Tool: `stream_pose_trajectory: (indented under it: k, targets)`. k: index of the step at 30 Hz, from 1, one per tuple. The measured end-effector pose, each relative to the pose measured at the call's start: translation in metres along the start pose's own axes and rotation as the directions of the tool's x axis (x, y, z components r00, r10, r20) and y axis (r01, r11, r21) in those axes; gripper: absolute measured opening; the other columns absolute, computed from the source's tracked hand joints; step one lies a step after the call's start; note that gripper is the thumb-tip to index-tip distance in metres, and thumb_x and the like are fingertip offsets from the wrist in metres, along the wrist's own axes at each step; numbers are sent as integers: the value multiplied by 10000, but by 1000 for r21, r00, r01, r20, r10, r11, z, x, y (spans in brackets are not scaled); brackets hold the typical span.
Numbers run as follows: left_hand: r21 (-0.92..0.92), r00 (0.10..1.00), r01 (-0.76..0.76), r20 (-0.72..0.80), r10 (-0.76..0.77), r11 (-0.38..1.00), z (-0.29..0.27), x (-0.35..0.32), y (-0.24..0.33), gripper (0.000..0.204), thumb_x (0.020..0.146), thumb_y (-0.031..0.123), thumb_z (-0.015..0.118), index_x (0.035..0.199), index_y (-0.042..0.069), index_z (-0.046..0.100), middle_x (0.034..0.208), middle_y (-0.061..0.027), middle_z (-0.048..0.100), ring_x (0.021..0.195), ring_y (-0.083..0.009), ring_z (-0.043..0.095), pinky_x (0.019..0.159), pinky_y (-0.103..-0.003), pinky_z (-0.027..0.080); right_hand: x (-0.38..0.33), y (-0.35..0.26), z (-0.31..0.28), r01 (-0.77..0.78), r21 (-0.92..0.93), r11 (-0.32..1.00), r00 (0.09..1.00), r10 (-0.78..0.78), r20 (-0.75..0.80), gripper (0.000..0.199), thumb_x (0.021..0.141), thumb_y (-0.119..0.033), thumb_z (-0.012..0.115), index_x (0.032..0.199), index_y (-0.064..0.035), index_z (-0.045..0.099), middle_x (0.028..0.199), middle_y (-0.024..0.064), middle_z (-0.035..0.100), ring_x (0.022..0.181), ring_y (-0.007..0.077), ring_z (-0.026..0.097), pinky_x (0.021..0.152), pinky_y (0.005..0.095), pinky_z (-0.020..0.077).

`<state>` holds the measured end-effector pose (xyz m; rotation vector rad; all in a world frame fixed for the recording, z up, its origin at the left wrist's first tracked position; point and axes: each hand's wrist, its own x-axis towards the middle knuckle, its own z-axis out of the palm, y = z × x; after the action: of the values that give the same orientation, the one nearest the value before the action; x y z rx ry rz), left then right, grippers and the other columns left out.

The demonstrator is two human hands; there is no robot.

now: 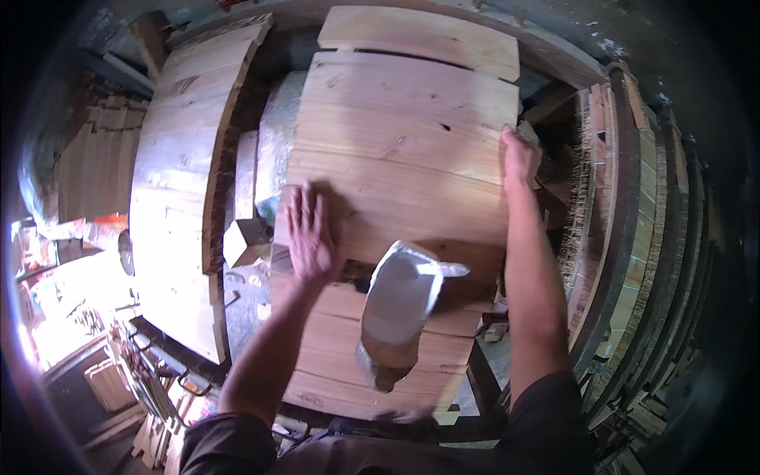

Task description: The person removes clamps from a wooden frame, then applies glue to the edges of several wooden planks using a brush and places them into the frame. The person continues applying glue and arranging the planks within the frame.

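Observation:
A pale wooden panel (396, 162) made of several planks lies in front of me. My left hand (311, 237) rests flat on its left part, fingers stretched out. At the panel's right edge, my right hand (519, 161) is closed round the edge, its lower fingers partly hidden. Nearer to me, a cut-open container (398, 297) coated inside with white glue-like stuff stands on the wood. A white-smeared stick or brush (453, 270) juts out over its right rim. Between the panel and the nearer planks (340, 348) runs a dark gap beside the container.
Beyond the panel lies a separate plank (419, 36), with a narrow gap between. Another long jointed panel (178, 158) lies to the left. Several panels (633, 237) stand on edge at the right. A small wooden block (247, 242) sits between the two work areas; wood offcuts (162, 419) fill the lower left.

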<state>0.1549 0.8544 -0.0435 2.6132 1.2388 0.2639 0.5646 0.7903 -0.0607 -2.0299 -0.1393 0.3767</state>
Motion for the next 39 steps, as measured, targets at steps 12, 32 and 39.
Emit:
stream_pose_trajectory:
  k: [12, 32, 39]
  targets:
    - [6, 999, -43, 9, 43, 999, -9, -43, 15, 589, 854, 261, 651, 1379, 24, 529, 1638, -264, 232, 1522, -455, 194, 1224, -605, 145, 77, 0, -5, -276, 249, 928, 851, 116, 512, 298, 819, -115, 809, 1080, -21, 703, 1044, 65, 705, 932, 189, 635, 850, 365, 505]
    - [-5, 999, -38, -38, 37, 999, -7, -43, 15, 581, 858, 245, 627, 1396, 51, 523, 1651, -223, 235, 1527, -424, 200, 1230, -583, 158, 44, -59, -39, 343, 123, 931, 804, -359, 474, 380, 738, -14, 759, 1109, -8, 673, 999, 39, 701, 906, 134, 640, 851, 281, 510]
    - [-5, 998, -26, -49, 26, 1000, -6, -44, 12, 597, 854, 255, 635, 1408, 64, 523, 1651, -222, 237, 1526, -421, 205, 1233, -579, 158, 46, -71, -43, 438, 41, 898, 761, -394, 516, 439, 717, -36, 821, 1129, 3, 676, 1062, 50, 725, 955, 174, 664, 867, 311, 520]
